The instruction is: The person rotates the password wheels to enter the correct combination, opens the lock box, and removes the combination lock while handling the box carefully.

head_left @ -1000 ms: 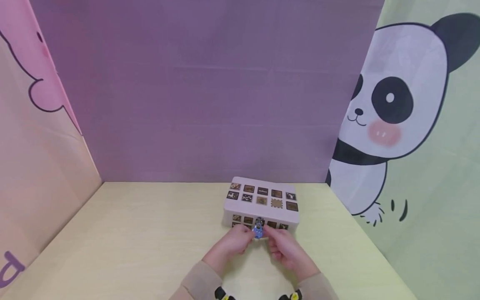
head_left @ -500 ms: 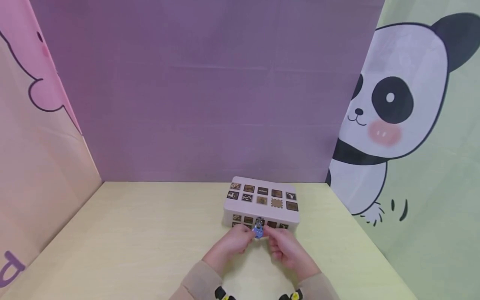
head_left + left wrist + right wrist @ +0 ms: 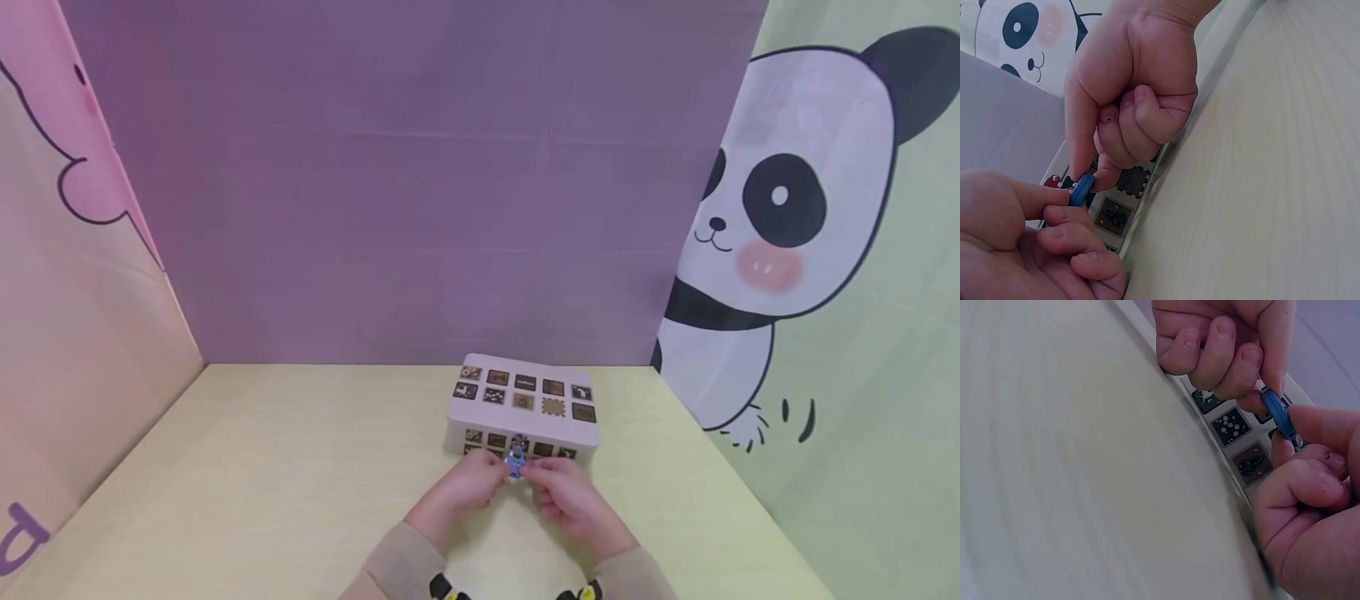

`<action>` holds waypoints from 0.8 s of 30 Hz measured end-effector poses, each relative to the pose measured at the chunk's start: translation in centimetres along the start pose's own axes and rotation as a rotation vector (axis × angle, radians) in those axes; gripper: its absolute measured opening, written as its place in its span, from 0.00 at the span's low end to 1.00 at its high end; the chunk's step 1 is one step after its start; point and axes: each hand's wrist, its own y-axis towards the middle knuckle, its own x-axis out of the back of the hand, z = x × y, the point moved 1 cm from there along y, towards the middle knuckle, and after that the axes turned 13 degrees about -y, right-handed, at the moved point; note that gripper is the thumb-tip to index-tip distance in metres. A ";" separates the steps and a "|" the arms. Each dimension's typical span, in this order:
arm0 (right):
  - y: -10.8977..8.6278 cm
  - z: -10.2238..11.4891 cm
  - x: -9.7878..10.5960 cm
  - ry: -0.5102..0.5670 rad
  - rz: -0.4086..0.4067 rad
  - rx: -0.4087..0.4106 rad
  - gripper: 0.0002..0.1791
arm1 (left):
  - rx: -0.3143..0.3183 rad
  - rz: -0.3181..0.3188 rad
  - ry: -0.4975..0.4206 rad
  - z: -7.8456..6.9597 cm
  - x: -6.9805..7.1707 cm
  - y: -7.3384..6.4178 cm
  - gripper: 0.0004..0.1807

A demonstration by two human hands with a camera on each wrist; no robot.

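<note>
A small blue padlock [image 3: 515,463] with pale marks on its face hangs at the metal clasp [image 3: 519,442] on the front of a white tin box [image 3: 525,425]. My left hand [image 3: 471,480] pinches the padlock's left side between thumb and forefinger, the other fingers curled in. From the right, my right hand [image 3: 572,495] pinches its lower part with thumb and fingertip. In the left wrist view the blue padlock [image 3: 1082,190] shows edge-on between both hands' fingertips. The shackle is mostly too small to make out.
The box lid, printed with rows of small brown and black pictures, is down. The pale wooden table [image 3: 315,475] extends around the box. A purple panel [image 3: 412,183] stands behind, and a panda-printed panel [image 3: 847,350] borders the right.
My right thumb and fingertip have shifted slightly left and down on the padlock, which has turned a little. The left hand and the box stay in place.
</note>
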 end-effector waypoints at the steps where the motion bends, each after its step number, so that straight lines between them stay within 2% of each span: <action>1: 0.0 0.0 0.0 -0.001 -0.001 0.000 0.12 | 0.002 -0.001 0.001 0.0 0.0 0.0 0.17; 10: -0.1 0.1 -0.2 0.013 -0.005 0.011 0.10 | 0.002 0.004 -0.010 0.0 -0.1 -0.1 0.17; 24: 0.1 -0.1 -0.2 -0.002 -0.022 -0.006 0.12 | 0.005 0.010 -0.016 0.2 0.0 0.0 0.18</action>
